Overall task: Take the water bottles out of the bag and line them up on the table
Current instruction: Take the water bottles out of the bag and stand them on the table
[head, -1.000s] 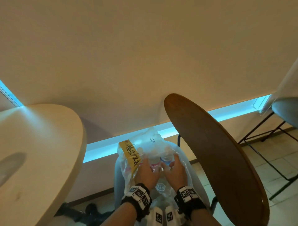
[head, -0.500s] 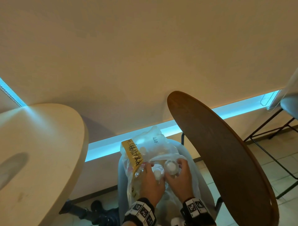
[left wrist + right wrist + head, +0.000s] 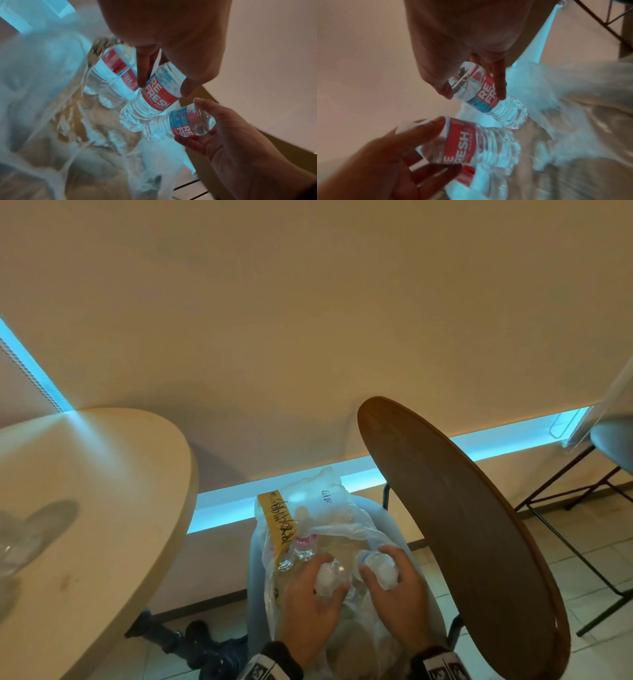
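Dim warm light; cyan glow low behind; wrist views blurred.

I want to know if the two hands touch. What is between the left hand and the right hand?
Only their two water bottles: the left hand grips one bottle, the right hand another bottle. The head view shows a narrow gap there, over the bag.

A pale chair seat (image 3: 394,518) carries the clear plastic bag (image 3: 329,501), which sits directly on it between the two round tables. The cream table (image 3: 102,508) stands to the left with a clear, blurred item (image 3: 13,549) on its near edge. The dark wooden table (image 3: 462,525) stands to the right, and tiled floor (image 3: 565,570) lies beneath.
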Demonstrator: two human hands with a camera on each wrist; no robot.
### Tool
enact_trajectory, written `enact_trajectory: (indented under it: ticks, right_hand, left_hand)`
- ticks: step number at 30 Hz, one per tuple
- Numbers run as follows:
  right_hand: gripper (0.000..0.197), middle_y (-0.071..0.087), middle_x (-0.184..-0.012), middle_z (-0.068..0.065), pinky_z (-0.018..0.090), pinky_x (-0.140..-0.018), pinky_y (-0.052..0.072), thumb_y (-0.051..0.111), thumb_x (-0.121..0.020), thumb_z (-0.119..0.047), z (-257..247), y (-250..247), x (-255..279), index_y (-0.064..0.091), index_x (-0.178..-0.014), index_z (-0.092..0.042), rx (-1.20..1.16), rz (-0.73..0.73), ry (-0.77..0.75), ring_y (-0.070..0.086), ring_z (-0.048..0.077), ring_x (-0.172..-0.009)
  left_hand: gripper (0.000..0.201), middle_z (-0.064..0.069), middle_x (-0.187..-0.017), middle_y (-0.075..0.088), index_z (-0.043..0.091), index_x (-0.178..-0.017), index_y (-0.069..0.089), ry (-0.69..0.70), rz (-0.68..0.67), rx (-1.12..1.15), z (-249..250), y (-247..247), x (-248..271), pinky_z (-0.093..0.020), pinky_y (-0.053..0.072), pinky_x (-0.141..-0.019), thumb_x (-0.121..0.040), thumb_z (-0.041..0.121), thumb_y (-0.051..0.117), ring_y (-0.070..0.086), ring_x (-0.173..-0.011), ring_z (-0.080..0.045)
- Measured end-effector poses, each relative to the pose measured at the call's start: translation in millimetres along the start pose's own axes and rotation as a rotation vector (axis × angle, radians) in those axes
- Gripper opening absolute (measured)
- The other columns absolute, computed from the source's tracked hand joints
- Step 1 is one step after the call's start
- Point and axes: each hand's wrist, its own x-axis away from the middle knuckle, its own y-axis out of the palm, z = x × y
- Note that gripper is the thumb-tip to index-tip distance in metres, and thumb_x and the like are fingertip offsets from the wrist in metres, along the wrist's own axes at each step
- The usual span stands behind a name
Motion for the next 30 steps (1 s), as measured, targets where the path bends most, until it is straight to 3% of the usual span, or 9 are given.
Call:
enact_trajectory:
  ticks: [6, 9, 12, 16, 18, 21, 25, 28, 30]
  right_hand:
    - [0.045, 0.058, -0.109, -0.009, 0.046, -0.098, 0.055, 0.069, -0.077, -0.047, -102.4, -42.2, 21.7, 0.049, -0.116, -0.033, -0.038, 0.067, 0.006, 0.059, 0.017, -0.102]
    - [0.048, 0.059, -0.098, -0.018, 0.033, -0.088, 0.057, 0.058, -0.072, -0.049, -160.2, -56.3, 30.1, 0.052, -0.114, -0.028, -0.123, 0.078, -0.204, 0.063, 0.011, -0.087]
    - [0.033, 0.064, -0.087, -0.033, 0.009, -0.060, 0.057, 0.057, -0.075, -0.054, -210.9, -59.0, 30.0, 0.057, -0.103, -0.036, -0.259, -0.019, -0.404, 0.071, 0.001, -0.086]
    - [0.022, 0.066, -0.091, -0.023, 0.019, -0.055, 0.061, 0.059, -0.085, -0.052, -269.2, -42.1, 18.3, 0.060, -0.098, -0.034, -0.309, -0.202, -0.594, 0.072, 0.003, -0.089]
    - [0.030, 0.065, -0.094, -0.012, 0.023, -0.055, 0.062, 0.055, -0.083, -0.053, -296.0, -27.2, 15.4, 0.059, -0.100, -0.028, -0.269, -0.312, -0.645, 0.071, 0.006, -0.090]
    - [0.044, 0.065, -0.091, -0.003, 0.030, -0.050, 0.063, 0.054, -0.080, -0.057, -330.1, 2.8, 14.8, 0.061, -0.100, -0.018, -0.200, -0.432, -0.693, 0.071, 0.014, -0.082]
    - [0.049, 0.068, -0.094, 0.015, 0.055, -0.056, 0.061, 0.060, -0.087, -0.056, -353.4, 49.2, 11.9, 0.061, -0.100, -0.008, -0.099, -0.528, -0.750, 0.071, 0.032, -0.082]
    - [0.045, 0.067, -0.094, 0.018, 0.055, -0.052, 0.059, 0.062, -0.094, -0.049, -364.9, 78.1, 10.5, 0.059, -0.099, -0.005, -0.030, -0.604, -0.754, 0.071, 0.036, -0.078]
    - [0.042, 0.066, -0.089, 0.012, 0.051, -0.052, 0.061, 0.061, -0.094, -0.049, -372.7, 91.4, 10.5, 0.059, -0.096, -0.008, 0.000, -0.626, -0.760, 0.071, 0.033, -0.077]
  left_hand:
    - [0.045, 0.026, -0.108, 0.071, 0.055, -0.107, 0.059, 0.107, 0.177, 0.048, 64.9, -73.5, 53.3, -0.023, 0.064, -0.075, -0.069, 0.048, 0.083, 0.072, -0.092, 0.001]
    - [0.049, 0.018, -0.096, 0.077, 0.049, -0.104, 0.063, 0.183, 0.304, 0.003, 104.2, -118.9, 72.7, -0.018, 0.062, -0.069, -0.063, 0.043, 0.090, 0.074, -0.081, 0.002]
    - [0.049, 0.020, -0.085, 0.074, 0.043, -0.099, 0.066, 0.275, 0.462, -0.084, 139.4, -166.4, 85.4, -0.005, 0.053, -0.062, -0.059, 0.039, 0.094, 0.071, -0.072, 0.005]
    - [0.044, 0.040, -0.101, 0.062, 0.049, -0.098, 0.058, 0.318, 0.580, -0.155, 168.0, -223.9, 98.6, -0.004, 0.054, -0.061, -0.064, 0.045, 0.085, 0.067, -0.076, 0.011]
    - [0.041, 0.037, -0.104, 0.060, 0.045, -0.098, 0.057, 0.311, 0.611, -0.194, 169.3, -246.9, 102.0, 0.000, 0.052, -0.067, -0.066, 0.045, 0.083, 0.066, -0.084, 0.009]
    - [0.044, 0.029, -0.104, 0.060, 0.042, -0.106, 0.053, 0.230, 0.668, -0.275, 168.1, -273.2, 104.4, -0.015, 0.058, -0.066, -0.069, 0.056, 0.075, 0.065, -0.085, -0.003]
    - [0.038, 0.020, -0.082, 0.063, 0.043, -0.103, 0.049, 0.144, 0.710, -0.406, 168.3, -294.3, 104.1, -0.032, 0.062, -0.060, -0.078, 0.060, 0.071, 0.067, -0.074, -0.010]
    - [0.037, 0.008, -0.085, 0.072, 0.037, -0.107, 0.049, 0.074, 0.695, -0.486, 168.4, -306.7, 99.7, -0.036, 0.061, -0.059, -0.082, 0.060, 0.064, 0.067, -0.069, -0.014]
    - [0.045, 0.005, -0.091, 0.074, 0.034, -0.115, 0.050, 0.018, 0.684, -0.568, 168.2, -313.4, 94.1, -0.029, 0.057, -0.059, -0.082, 0.063, 0.059, 0.067, -0.070, -0.014]
